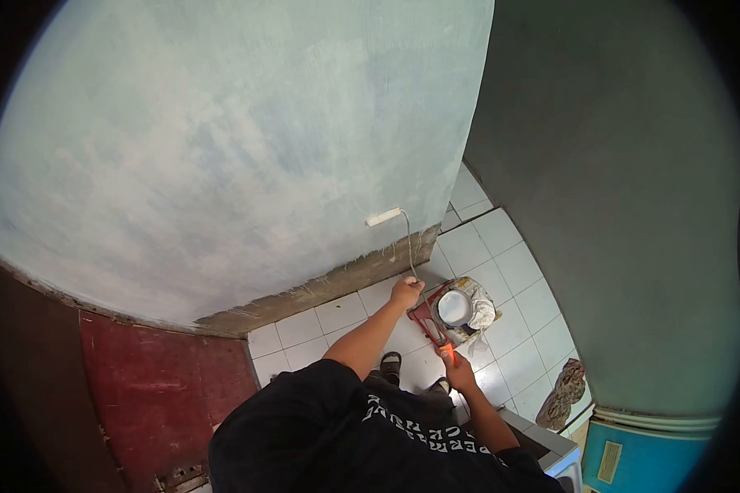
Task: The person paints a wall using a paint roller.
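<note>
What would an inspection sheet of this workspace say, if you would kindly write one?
Surface: pale wall patchily coated; rough brown strip along its foot, with pale drips.
Job's things: paint roller at the wall, contact unclear; round container of white material on the floor side.
Clutter: crumpled pale cloth beside the container; brown patterned cloth farther right.
Hands: left hand on the roller's rod, right hand on its orange handle.
Cables: nothing seen.
Surroundings: white-tiled floor, red panel, dark wall.
</note>
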Available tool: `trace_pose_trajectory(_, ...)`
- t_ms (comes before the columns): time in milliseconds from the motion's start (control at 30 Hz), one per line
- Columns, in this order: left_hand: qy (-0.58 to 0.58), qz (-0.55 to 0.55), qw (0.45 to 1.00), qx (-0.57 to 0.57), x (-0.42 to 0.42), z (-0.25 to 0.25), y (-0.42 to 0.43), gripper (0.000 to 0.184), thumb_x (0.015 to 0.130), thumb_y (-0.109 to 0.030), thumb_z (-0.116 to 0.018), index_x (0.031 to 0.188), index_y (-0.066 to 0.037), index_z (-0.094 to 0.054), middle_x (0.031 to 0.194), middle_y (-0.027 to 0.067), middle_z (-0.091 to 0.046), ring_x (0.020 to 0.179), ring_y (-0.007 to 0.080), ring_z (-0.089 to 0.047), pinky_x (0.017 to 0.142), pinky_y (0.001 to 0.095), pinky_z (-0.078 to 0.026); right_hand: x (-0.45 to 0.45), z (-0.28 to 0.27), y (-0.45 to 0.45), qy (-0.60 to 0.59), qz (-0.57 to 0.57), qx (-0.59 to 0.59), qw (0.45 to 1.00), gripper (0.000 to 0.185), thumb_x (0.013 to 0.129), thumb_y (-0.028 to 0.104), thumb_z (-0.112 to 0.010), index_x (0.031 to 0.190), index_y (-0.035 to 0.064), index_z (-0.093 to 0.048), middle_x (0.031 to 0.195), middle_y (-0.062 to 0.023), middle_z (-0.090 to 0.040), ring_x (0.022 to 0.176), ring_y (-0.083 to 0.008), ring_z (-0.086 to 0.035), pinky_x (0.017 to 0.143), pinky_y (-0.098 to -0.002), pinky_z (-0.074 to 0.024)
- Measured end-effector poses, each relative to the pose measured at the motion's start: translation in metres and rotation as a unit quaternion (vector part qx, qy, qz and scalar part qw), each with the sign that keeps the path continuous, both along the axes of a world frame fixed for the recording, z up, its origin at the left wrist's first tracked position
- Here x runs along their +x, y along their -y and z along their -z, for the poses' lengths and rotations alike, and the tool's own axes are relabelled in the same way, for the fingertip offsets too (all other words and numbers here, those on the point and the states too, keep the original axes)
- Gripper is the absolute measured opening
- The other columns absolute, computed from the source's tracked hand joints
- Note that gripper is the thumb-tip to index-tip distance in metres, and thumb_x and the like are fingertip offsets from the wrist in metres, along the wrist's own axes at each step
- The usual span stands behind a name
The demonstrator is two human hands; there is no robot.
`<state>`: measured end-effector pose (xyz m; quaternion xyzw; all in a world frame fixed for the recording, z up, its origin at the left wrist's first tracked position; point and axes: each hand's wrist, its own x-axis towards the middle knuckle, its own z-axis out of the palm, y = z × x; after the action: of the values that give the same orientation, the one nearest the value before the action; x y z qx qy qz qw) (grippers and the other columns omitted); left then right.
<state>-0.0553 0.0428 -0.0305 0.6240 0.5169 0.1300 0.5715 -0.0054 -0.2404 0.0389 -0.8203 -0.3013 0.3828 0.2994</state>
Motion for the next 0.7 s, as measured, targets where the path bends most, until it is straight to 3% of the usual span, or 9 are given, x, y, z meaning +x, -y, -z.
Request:
trace_pose_trajectory(100,0.016,-0.021,0.999,0.027,0.001,-0.027,0.003,0.032,0.090,-0.033,-0.073,0.100,-0.002,-0.072,0.090,0.0120,-0.073,0.086,0.0239,-0.068,0.080,0.0359,-0.051,0.004,0.000,0.007,-0.026,0.005,0.050,0.998,0.051,0.101,0.050,-0.050,0.120,0.0060,-0.067,0.098,-0.0262,-0.070,0.100,-0.0439,-0.067,0.086,-0.0461,-0.0515)
trace_pose_trajectory(200,0.020,-0.039,0.994,0.104,0.000,-0.062,0.004,0.032,0.092,-0.032,-0.071,0.098,-0.001,-0.072,0.094,0.0135,-0.071,0.090,0.0247,-0.066,0.084,0.0361,-0.050,0.008,-0.002,0.010,-0.047,0.000,0.089,0.995,0.047,0.104,0.044,-0.050,0.118,0.0017,-0.066,0.100,-0.0130,-0.070,0.097,-0.0211,-0.066,0.090,-0.0347,-0.0490)
trace_pose_trajectory(233,0.014,-0.050,0.985,0.164,0.000,-0.081,0.005,0.031,0.095,-0.032,-0.069,0.098,0.000,-0.071,0.096,0.0132,-0.070,0.092,0.0239,-0.064,0.088,0.0355,-0.049,0.008,-0.009,0.008,-0.049,-0.001,0.094,0.994,0.047,0.104,0.044,-0.050,0.118,0.0017,-0.066,0.100,-0.0130,-0.070,0.097,-0.0211,-0.066,0.090,-0.0347,-0.0490)
trace_pose_trajectory(300,0.056,-0.045,0.985,0.156,0.003,-0.125,0.000,0.031,0.095,-0.032,-0.068,0.095,-0.001,-0.071,0.099,0.0145,-0.069,0.096,0.0259,-0.064,0.090,0.0365,-0.048,0.013,-0.041,0.003,-0.068,-0.003,0.139,0.988,0.045,0.104,0.041,-0.050,0.115,0.0006,-0.066,0.093,-0.0074,-0.067,0.091,-0.0180,-0.062,0.087,-0.0333,-0.0485)
trace_pose_trajectory(333,0.097,-0.040,0.984,0.143,0.004,-0.150,-0.002,0.032,0.095,-0.033,-0.067,0.093,-0.001,-0.072,0.101,0.0158,-0.068,0.100,0.0278,-0.064,0.093,0.0375,-0.047,0.014,-0.048,-0.003,-0.046,-0.013,0.175,0.983,0.044,0.105,0.041,-0.048,0.116,0.0018,-0.064,0.082,-0.0020,-0.060,0.078,-0.0127,-0.057,0.074,-0.0298,-0.0482)
trace_pose_trajectory(467,0.170,-0.072,0.937,0.295,0.010,-0.268,-0.016,0.022,0.093,-0.024,-0.067,0.088,-0.003,-0.074,0.104,0.0205,-0.067,0.101,0.0332,-0.063,0.091,0.0406,-0.048,0.021,-0.104,-0.038,-0.086,-0.025,0.196,0.977,0.042,0.105,0.038,-0.049,0.120,0.0022,-0.064,0.086,-0.0099,-0.066,0.082,-0.0186,-0.062,0.078,-0.0355,-0.0497)
trace_pose_trajectory(533,0.207,-0.056,0.931,0.294,0.012,-0.318,-0.029,0.026,0.098,-0.027,-0.063,0.092,-0.004,-0.073,0.110,0.0147,-0.064,0.110,0.0273,-0.060,0.099,0.0370,-0.043,0.018,-0.165,-0.059,-0.134,-0.006,0.234,0.963,0.042,0.106,0.038,-0.048,0.118,0.0007,-0.062,0.086,-0.0073,-0.065,0.082,-0.0171,-0.060,0.078,-0.0333,-0.0483)
trace_pose_trajectory(667,0.220,-0.046,0.890,0.396,0.030,-0.412,-0.061,0.025,0.099,-0.026,-0.061,0.096,-0.004,-0.072,0.111,0.0138,-0.064,0.111,0.0259,-0.060,0.099,0.0362,-0.043,0.033,-0.233,-0.099,-0.062,-0.038,0.339,0.938,0.043,0.106,0.041,-0.046,0.108,0.0005,-0.060,0.078,-0.0023,-0.056,0.074,-0.0132,-0.053,0.069,-0.0304,-0.0451)
trace_pose_trajectory(700,0.246,-0.059,0.856,0.450,0.036,-0.436,-0.069,0.024,0.097,-0.025,-0.061,0.096,-0.004,-0.072,0.107,0.0167,-0.066,0.105,0.0298,-0.062,0.094,0.0393,-0.046,0.038,-0.256,-0.108,-0.070,-0.044,0.336,0.938,0.044,0.106,0.042,-0.045,0.105,0.0008,-0.059,0.076,-0.0013,-0.053,0.072,-0.0121,-0.050,0.068,-0.0299,-0.0441)
